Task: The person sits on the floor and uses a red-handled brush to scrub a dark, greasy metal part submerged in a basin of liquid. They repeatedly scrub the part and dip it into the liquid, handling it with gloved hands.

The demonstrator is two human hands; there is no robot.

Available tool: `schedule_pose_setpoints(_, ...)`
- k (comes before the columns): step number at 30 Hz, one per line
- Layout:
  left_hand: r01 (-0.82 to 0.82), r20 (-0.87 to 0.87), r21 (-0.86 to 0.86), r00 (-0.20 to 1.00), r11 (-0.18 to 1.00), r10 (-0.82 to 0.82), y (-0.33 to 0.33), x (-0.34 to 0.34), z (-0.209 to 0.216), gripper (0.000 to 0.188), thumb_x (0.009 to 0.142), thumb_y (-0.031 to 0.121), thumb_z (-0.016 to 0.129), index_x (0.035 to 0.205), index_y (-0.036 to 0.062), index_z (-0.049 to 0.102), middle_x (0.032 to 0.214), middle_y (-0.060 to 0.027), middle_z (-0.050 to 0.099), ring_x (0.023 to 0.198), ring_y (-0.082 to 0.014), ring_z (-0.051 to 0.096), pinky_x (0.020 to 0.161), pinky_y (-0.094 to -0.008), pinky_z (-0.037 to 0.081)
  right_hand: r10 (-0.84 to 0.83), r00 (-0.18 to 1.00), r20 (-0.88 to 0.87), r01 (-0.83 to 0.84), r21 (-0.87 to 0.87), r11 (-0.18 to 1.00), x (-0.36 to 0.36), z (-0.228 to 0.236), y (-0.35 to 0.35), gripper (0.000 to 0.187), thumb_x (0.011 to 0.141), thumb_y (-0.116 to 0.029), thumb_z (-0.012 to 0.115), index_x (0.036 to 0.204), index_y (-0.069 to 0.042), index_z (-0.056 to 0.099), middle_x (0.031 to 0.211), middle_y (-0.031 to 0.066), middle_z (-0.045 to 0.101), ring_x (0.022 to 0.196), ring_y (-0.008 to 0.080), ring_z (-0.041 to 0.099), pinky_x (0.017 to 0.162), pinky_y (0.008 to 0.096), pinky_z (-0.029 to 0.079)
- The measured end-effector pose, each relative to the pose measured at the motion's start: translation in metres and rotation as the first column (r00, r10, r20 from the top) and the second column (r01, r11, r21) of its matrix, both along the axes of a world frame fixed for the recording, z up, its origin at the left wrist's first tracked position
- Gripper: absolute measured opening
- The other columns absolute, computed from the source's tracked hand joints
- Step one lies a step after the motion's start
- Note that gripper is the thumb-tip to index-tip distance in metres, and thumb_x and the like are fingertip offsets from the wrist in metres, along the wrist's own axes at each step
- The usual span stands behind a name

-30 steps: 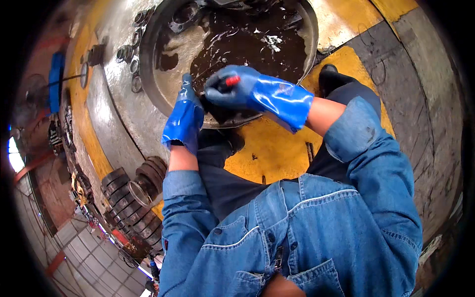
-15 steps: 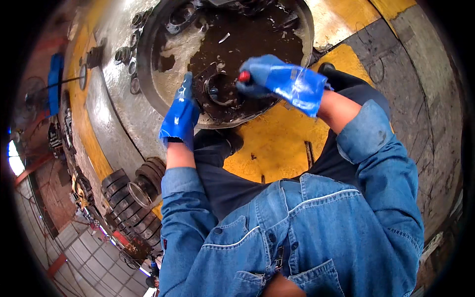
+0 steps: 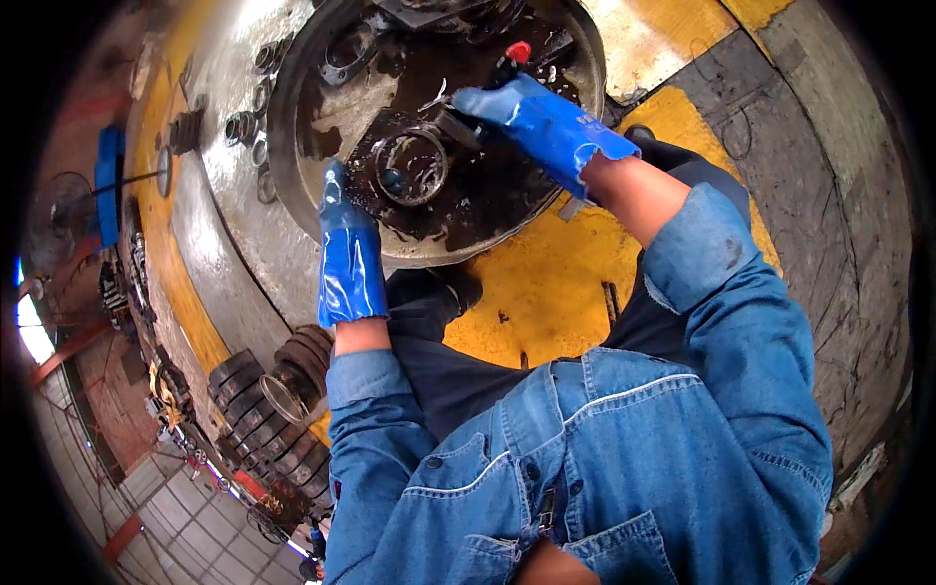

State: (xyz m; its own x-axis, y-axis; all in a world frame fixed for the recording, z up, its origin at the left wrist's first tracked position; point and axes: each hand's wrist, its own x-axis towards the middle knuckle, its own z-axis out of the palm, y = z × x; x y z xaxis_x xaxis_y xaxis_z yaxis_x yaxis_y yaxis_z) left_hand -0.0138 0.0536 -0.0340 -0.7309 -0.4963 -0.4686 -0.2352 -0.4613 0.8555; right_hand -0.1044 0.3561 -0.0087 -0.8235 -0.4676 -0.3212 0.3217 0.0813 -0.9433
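Note:
In a round metal tub [image 3: 285, 175] of dark liquid, a dark, wet flanged metal housing [image 3: 388, 131] with a raised round collar is between my gloved hands. My left hand [image 3: 343, 229], in a blue glove, holds its left side, fingers along the edge. My right hand [image 3: 522, 112], also blue-gloved, grips its right side; the fingertips lie beside a dark block-like part of it, and the thumb side is partly hidden. Just beyond the right hand, a tool with a red end [image 3: 519, 52] and a dark body rests in the tub, out of my grasp.
More dark metal parts [image 3: 348, 51] lie at the tub's far side. Small metal rings [image 3: 259, 148] line the floor left of the tub. A stack of dark rings [image 3: 300, 363] stands near my left forearm. Yellow-painted floor [image 3: 531, 297] shows between my legs.
My right hand has let go of the red-ended tool, now farther off in the tub, and taken the housing's right side. The housing has shifted left and turned; my left hand moved slightly left and nearer.

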Motion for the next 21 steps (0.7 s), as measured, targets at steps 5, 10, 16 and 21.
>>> schedule_pose_setpoints(5,0.088,-0.059,-0.070,0.994,0.994,-0.092,0.046,-0.012,0.032,0.051,0.108,0.034,0.050,0.145,-0.0004,0.056,0.134,-0.0204,0.068,0.121,-0.0324,0.067,0.105,-0.0474,0.058,-0.037,0.996,-0.082,0.063,0.343,0.937,-0.025,-0.033,0.000,0.043,0.089,-0.046,0.074,0.095,-0.004,0.079,0.079,0.0063,0.073,0.072,0.0145,0.065,0.068,0.0335,0.051)
schedule_pose_setpoints(10,0.014,-0.024,-0.018,1.000,1.000,-0.014,0.018,-0.002,0.007,0.048,0.107,0.031,0.058,0.144,0.0000,0.057,0.134,-0.0205,0.067,0.120,-0.0325,0.068,0.103,-0.0458,0.059,-0.152,0.963,-0.223,0.077,-0.311,0.947,-0.017,-0.003,-0.036,0.041,0.091,-0.037,0.075,0.112,-0.003,0.075,0.094,0.0052,0.076,0.087,0.0160,0.067,0.083,0.0330,0.054)
schedule_pose_setpoints(16,0.163,-0.108,-0.137,0.978,0.977,-0.179,-0.013,0.003,-0.018,0.048,0.108,0.036,0.050,0.136,-0.0021,0.059,0.131,-0.0210,0.068,0.114,-0.0355,0.069,0.103,-0.0495,0.059,-0.026,1.000,-0.007,0.027,0.218,0.976,-0.004,-0.032,-0.018,0.043,0.088,-0.041,0.074,0.108,-0.003,0.077,0.093,0.0156,0.077,0.088,0.0250,0.071,0.084,0.0377,0.055)
schedule_pose_setpoints(21,-0.014,0.030,0.152,1.000,0.988,0.010,0.023,-0.001,0.012,0.057,0.105,0.048,0.054,0.143,0.0051,0.059,0.138,-0.0167,0.066,0.124,-0.0364,0.064,0.109,-0.0550,0.052,0.079,0.996,-0.033,-0.061,0.372,0.926,-0.008,-0.005,-0.016,0.051,0.090,-0.046,0.069,0.112,0.000,0.074,0.098,0.0200,0.076,0.091,0.0304,0.071,0.087,0.0427,0.055)
